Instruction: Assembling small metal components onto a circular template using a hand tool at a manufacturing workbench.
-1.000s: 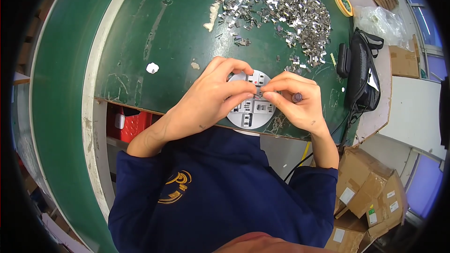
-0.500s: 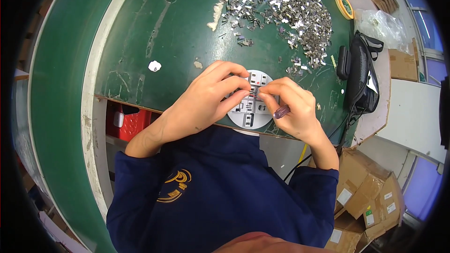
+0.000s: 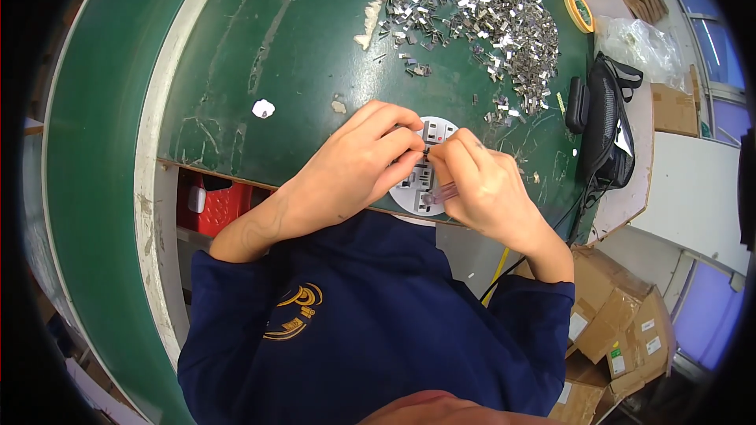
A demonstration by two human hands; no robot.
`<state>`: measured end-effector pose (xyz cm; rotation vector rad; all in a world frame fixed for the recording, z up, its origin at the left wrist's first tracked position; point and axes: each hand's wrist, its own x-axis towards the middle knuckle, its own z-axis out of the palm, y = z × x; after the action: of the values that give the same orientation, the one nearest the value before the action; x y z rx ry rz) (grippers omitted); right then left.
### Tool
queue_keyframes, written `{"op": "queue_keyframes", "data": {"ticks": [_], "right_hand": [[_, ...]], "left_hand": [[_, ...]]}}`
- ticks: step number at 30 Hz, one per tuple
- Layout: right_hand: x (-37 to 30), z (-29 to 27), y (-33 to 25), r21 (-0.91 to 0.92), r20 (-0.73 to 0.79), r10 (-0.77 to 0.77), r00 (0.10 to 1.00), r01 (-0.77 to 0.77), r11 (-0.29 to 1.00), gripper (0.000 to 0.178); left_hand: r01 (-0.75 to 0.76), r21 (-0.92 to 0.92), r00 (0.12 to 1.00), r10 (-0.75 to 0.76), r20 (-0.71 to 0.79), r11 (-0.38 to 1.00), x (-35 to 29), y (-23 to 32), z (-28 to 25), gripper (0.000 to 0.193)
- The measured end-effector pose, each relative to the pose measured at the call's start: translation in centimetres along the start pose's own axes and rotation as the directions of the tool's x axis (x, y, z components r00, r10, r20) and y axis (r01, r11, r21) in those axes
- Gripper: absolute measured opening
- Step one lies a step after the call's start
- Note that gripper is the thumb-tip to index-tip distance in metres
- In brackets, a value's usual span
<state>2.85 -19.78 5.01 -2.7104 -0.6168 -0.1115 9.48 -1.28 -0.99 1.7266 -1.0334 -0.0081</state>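
Round lt-gray fixture disc w/ small slots & dark bits in it is at the near edge of the green table, in front of the person, partly hidden by both hands. L hand comes in over its left side, thumb & index tips near each other approx. mid-disc; can't tell if they're clamped on a tiny pc. R hand is over the right side, fingers curled shut round a purplish see-thru handle that sticks out toward the disc's lower part; its fingertips are just beside the L ones. Beyond, on the table: big heap of small metal pcs, off-white strip left of it, yellow tape roll at far right, blk bag along the right edge. Cardboard boxes lower right.
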Motion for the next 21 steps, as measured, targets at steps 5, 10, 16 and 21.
{"op": "queue_keyframes", "data": {"ticks": [5, 10, 16, 21], "right_hand": [[0.4, -0.3, -0.7, -0.034, 0.139, 0.084, 0.987, -0.08, 0.996, 0.016], [0.3, -0.2, 0.3, 0.144, 0.075, 0.09, 0.993, -0.1, 0.985, 0.014], [1.7, -2.3, 1.3, 0.654, -0.039, 0.19, 0.981, -0.118, 0.747, 0.03], [2.3, -1.3, 1.7, 0.983, -0.158, 0.284, 0.946, 0.125, 0.132, 0.047]], "left_hand": [[-0.007, -0.027, 1.0, 0.006, -0.016, 1.0, -0.1, -0.1, 0.1, 0.015], [-0.02, -0.038, 1.0, 0.019, -0.014, 0.999, -0.2, -0.3, 0.1, 0.017], [0.047, -0.066, 0.999, -0.045, 0.031, 0.997, -0.5, 0.4, 0.0, 0.048], [-0.004, 0.106, 0.992, -0.009, 0.123, 0.994, -0.7, 1.2, 0.7, 0.087]]}}
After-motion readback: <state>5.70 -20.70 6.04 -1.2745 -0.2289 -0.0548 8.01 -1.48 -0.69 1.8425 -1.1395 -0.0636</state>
